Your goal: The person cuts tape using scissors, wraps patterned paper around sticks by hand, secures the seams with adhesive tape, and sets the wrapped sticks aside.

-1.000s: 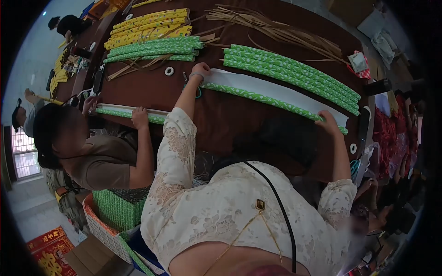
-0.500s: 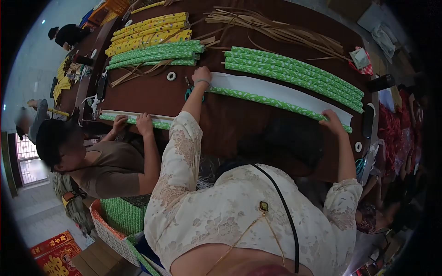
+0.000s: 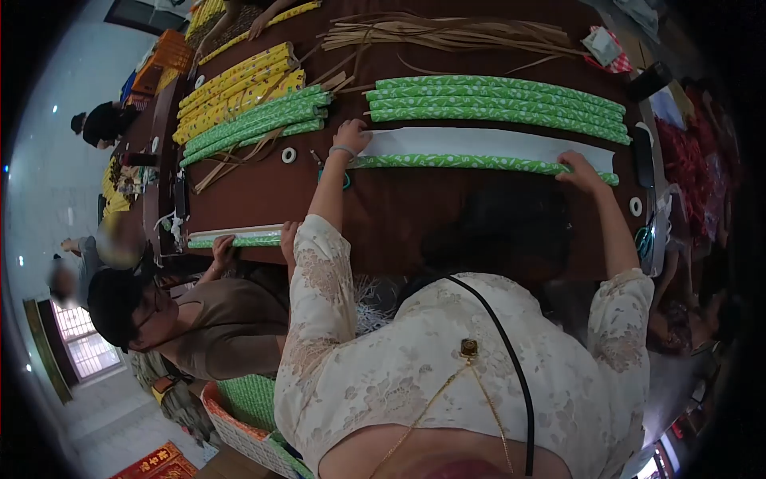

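Observation:
A long green patterned sheet lies partly rolled on the brown table, its white inner side (image 3: 487,142) facing up behind the green rolled edge (image 3: 479,163). My left hand (image 3: 352,137) is at the left end of the sheet, fingers bent down onto it. At the right end, my right hand (image 3: 582,172) holds the rolled edge between thumb and fingers. Several finished-looking green rolls (image 3: 495,105) lie side by side just behind the sheet. Teal-handled scissors (image 3: 345,180) sit by my left wrist.
A co-worker (image 3: 223,319) at the left handles another green roll (image 3: 247,240). Yellow rolls (image 3: 231,92), green rolls (image 3: 255,120) and brown strips (image 3: 447,33) lie farther back. White tape rings (image 3: 289,156), a black cylinder (image 3: 650,81) and a basket (image 3: 247,439) are around.
The view has shifted and turned. Both my hands stay at the ends of the sheet, and its white strip looks slightly narrower. The co-worker's hands have moved along their roll.

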A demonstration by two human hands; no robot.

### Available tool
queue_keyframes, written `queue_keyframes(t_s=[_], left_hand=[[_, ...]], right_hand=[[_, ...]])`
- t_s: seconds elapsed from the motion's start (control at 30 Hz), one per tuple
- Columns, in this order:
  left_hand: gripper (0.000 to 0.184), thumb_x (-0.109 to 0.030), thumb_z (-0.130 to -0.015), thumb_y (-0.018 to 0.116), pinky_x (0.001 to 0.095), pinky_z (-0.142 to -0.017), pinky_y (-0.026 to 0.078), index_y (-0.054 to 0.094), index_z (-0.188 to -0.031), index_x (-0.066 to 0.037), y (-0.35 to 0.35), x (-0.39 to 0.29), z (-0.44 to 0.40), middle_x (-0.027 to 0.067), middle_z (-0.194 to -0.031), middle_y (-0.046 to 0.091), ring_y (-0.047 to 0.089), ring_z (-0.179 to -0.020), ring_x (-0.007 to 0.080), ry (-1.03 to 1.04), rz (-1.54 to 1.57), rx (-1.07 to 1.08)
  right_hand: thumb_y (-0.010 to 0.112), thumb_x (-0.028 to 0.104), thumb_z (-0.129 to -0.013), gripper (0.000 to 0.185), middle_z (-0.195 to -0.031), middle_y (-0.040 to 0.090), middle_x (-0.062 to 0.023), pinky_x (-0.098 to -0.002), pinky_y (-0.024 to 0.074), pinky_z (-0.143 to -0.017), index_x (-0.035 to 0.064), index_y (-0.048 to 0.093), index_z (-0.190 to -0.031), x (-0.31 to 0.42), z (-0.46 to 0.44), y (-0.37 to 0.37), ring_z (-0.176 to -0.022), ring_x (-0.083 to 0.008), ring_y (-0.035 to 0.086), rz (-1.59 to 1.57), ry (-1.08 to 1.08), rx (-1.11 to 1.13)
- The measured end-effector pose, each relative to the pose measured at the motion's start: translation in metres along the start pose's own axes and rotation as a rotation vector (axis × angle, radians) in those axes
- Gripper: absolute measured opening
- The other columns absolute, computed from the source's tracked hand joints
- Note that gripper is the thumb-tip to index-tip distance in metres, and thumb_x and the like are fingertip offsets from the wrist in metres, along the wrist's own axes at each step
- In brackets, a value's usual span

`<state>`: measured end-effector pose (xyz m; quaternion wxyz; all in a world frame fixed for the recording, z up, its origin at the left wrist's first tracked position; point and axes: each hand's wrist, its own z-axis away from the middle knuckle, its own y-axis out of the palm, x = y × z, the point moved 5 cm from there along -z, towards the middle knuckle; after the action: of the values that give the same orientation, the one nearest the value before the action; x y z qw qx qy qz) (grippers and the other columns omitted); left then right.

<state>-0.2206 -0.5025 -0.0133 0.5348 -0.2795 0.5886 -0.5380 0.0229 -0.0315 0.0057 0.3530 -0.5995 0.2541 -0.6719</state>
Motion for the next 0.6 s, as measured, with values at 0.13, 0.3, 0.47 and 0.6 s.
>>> queue_keyframes(t_s=[0.13, 0.3, 0.47, 0.6], left_hand=[[0.032, -0.036, -0.071, 0.063, 0.0392, -0.081, 0.041, 0.064, -0.090, -0.010, -0.006, 0.001, -0.009, 0.0076, -0.099, 0.057, 0.051, -0.096, 0.0246, 0.038, -0.039, 0.184], [0.032, -0.035, -0.072, 0.063, 0.0345, -0.073, 0.044, 0.065, -0.084, -0.006, -0.014, -0.011, -0.006, 0.0111, -0.088, 0.060, 0.056, -0.082, 0.0252, 0.074, 0.163, 0.283], [0.031, -0.036, -0.068, 0.066, 0.0341, -0.070, 0.046, 0.065, -0.083, -0.010, -0.009, -0.015, -0.012, 0.0079, -0.087, 0.062, 0.059, -0.081, 0.0223, 0.066, 0.120, 0.224], [0.026, -0.037, -0.067, 0.066, 0.0398, -0.079, 0.040, 0.064, -0.079, -0.013, -0.001, -0.016, -0.010, 0.0033, -0.086, 0.063, 0.058, -0.084, 0.0222, -0.062, -0.004, 0.144]], right_hand=[[0.069, 0.012, -0.062, 0.035, -0.088, 0.048, -0.0107, -0.0344, 0.0387, -0.075, 0.0020, 0.048, -0.088, -0.012, -0.002, 0.005, -0.084, -0.0289, 0.047, -0.012, -0.022, 0.046], [0.068, 0.014, -0.064, 0.033, -0.087, 0.046, -0.0093, -0.0350, 0.0375, -0.076, 0.0046, 0.047, -0.088, -0.006, 0.000, 0.004, -0.085, -0.0275, 0.045, 0.019, 0.020, 0.029], [0.067, 0.015, -0.065, 0.033, -0.088, 0.046, -0.0095, -0.0347, 0.0371, -0.076, 0.0050, 0.047, -0.088, -0.007, 0.001, 0.005, -0.086, -0.0277, 0.044, 0.044, 0.023, 0.038], [0.068, 0.015, -0.064, 0.033, -0.086, 0.047, -0.0101, -0.0352, 0.0372, -0.076, 0.0041, 0.047, -0.088, -0.007, 0.000, 0.004, -0.086, -0.0286, 0.045, 0.022, 0.016, 0.038]])
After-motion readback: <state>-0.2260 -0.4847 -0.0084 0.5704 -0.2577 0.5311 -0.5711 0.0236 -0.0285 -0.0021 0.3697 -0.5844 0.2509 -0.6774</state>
